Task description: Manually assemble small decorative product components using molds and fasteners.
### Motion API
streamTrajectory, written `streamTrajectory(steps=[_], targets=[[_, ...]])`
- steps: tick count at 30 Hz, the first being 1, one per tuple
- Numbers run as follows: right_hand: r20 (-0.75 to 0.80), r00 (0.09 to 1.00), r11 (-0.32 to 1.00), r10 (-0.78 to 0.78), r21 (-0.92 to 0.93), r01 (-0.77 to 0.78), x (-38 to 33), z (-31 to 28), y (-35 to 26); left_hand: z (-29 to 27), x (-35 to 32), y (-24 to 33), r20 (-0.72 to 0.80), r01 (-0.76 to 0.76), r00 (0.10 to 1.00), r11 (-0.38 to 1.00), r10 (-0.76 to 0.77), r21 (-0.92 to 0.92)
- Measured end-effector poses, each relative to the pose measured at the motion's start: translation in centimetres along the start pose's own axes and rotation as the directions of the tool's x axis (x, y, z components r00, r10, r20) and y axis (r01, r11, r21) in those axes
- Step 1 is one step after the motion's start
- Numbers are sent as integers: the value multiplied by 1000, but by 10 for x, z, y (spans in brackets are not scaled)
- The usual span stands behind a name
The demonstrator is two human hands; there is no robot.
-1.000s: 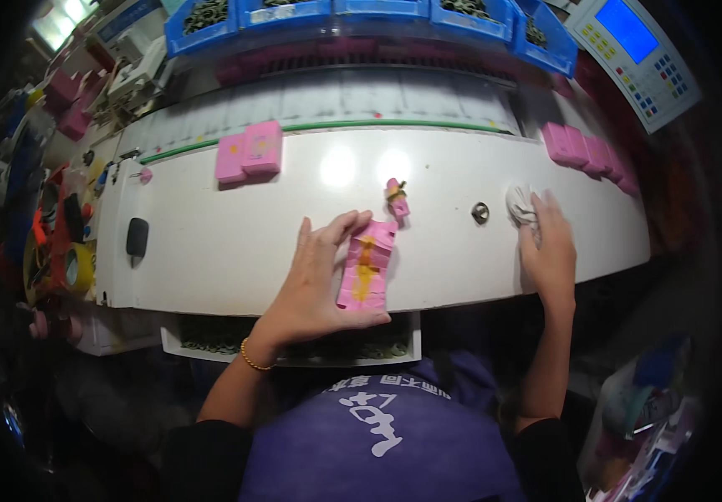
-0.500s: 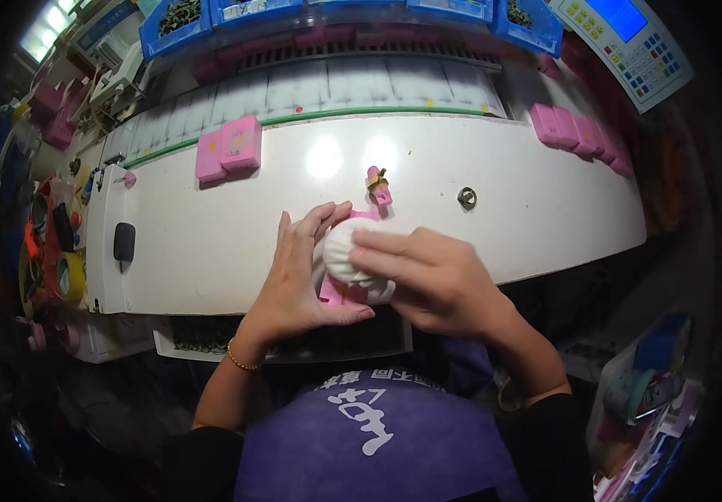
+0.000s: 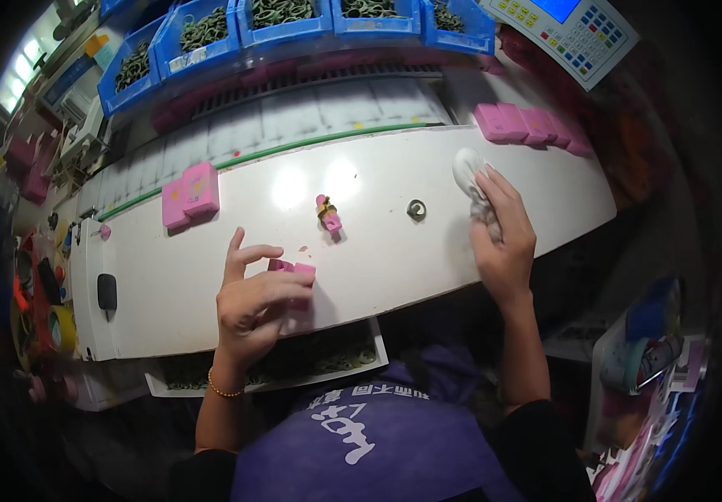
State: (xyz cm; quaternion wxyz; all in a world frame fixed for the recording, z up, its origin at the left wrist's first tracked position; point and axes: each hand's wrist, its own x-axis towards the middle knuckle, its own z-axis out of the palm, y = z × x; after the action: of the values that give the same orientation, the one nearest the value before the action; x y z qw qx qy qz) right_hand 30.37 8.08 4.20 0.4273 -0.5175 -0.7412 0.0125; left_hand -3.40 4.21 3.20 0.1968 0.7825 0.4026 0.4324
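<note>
My left hand [image 3: 252,301] has its fingers spread over a small pink block [image 3: 303,269] near the table's front edge. Its fingers partly cover the block, and I cannot tell whether they touch it. Farther right, my right hand [image 3: 507,238] is closed round a white cloth pouch [image 3: 468,170], its rounded end pointing away from me above the table. Between the hands lie a slim pink piece with a dark greenish band round it [image 3: 327,214] and a dull metal ring [image 3: 416,210]. Small reddish crumbs are beside the pink block.
Pink blocks stand at the far left [image 3: 191,196] and in a row at the back right [image 3: 501,123]. Blue bins [image 3: 284,38] of metal rings line the back. A keypad device [image 3: 574,38] sits back right. Below the table edge is an open drawer [image 3: 369,358].
My right hand has moved right with the white pouch, off the pink block. My left hand's fingers have shifted over the block. The view has turned, showing more of the bins.
</note>
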Motion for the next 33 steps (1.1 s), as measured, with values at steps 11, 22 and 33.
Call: streamTrajectory(steps=[11, 22, 33], targets=[[466, 868, 862, -170, 498, -99, -18, 54, -100, 12, -23, 4, -71, 508, 834, 812, -547, -287], [217, 963, 778, -161, 628, -11, -45, 106, -99, -7, -25, -3, 165, 682, 634, 446, -755, -580], [-208, 823, 699, -529, 443, 562, -52, 103, -100, 13, -54, 23, -304, 89, 949, 996, -84, 4]])
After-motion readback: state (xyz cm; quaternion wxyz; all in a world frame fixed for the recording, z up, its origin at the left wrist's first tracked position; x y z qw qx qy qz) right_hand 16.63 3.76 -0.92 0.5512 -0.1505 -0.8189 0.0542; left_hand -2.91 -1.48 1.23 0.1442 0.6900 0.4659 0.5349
